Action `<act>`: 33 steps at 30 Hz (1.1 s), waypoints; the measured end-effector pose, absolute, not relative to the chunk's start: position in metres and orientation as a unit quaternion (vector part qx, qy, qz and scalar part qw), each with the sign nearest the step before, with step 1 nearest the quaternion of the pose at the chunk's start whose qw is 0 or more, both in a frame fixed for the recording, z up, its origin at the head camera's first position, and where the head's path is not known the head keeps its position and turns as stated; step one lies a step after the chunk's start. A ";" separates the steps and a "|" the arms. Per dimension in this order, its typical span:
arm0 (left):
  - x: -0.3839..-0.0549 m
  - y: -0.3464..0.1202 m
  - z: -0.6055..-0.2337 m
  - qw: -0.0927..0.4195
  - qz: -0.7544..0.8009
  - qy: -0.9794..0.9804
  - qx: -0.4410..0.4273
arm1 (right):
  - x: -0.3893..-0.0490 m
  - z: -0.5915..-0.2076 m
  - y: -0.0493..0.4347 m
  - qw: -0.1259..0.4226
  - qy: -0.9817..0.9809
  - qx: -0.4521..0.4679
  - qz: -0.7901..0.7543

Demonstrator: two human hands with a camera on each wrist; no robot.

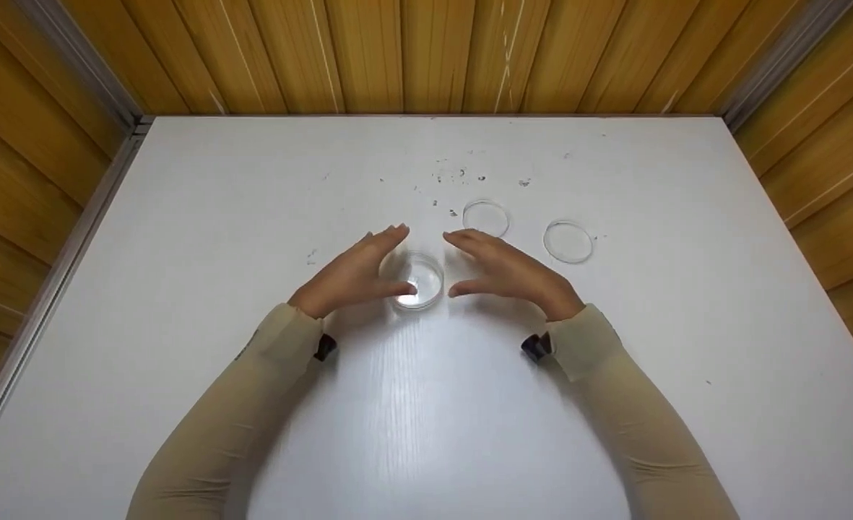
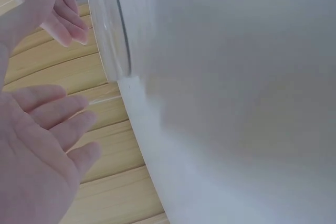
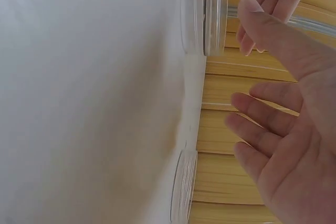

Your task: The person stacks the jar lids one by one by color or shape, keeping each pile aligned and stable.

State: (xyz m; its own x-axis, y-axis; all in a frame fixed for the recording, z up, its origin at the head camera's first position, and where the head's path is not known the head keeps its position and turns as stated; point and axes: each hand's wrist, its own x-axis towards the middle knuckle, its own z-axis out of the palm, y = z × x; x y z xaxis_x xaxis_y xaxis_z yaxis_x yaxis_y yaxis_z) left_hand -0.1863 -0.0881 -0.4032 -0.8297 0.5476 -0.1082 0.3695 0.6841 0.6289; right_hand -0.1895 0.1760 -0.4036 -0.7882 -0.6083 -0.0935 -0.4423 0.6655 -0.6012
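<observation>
A clear round dish, like a petri dish (image 1: 430, 285), stands on the white table between my two hands. From the right wrist view, its clear wall (image 3: 214, 19) appears as stacked layers. My left hand (image 1: 357, 273) is at the dish's left side, fingers extended and thumb apart, with the thumb tip overlapping the dish in the head view. My right hand (image 1: 509, 271) is to the right of the dish, its fingers and thumb spread toward it, with a gap between. Neither hand grips anything. Both palms face inward, as the left wrist view shows of the left palm (image 2: 37, 156).
Two thin clear round pieces, a nearer-to-centre one (image 1: 485, 218) and one further right (image 1: 568, 242), lie beyond my right hand. Small dark marks (image 1: 462, 173) dot the back of the white table (image 1: 253, 180). Wood-patterned panels (image 1: 433, 58) rise behind it.
</observation>
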 end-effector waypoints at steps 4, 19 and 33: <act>-0.190 -0.074 -0.401 0.133 0.304 0.908 0.254 | -0.191 -0.401 0.187 0.146 0.905 -0.273 -0.290; -0.209 -0.023 -0.402 0.153 0.334 0.907 0.204 | -0.217 -0.400 0.221 0.145 0.921 -0.216 -0.291; -0.231 0.018 -0.404 0.163 0.324 0.924 0.121 | -0.251 -0.406 0.235 0.179 0.930 -0.176 -0.267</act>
State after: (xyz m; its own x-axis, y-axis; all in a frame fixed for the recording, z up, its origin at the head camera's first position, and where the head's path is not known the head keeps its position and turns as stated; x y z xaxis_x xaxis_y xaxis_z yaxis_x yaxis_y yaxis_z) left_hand -0.2308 0.0179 -0.4038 -0.9174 0.3297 -0.2229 0.1184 0.7608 0.6381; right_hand -0.2512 0.2345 -0.4062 -0.8736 -0.4235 -0.2398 -0.2316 0.7951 -0.5605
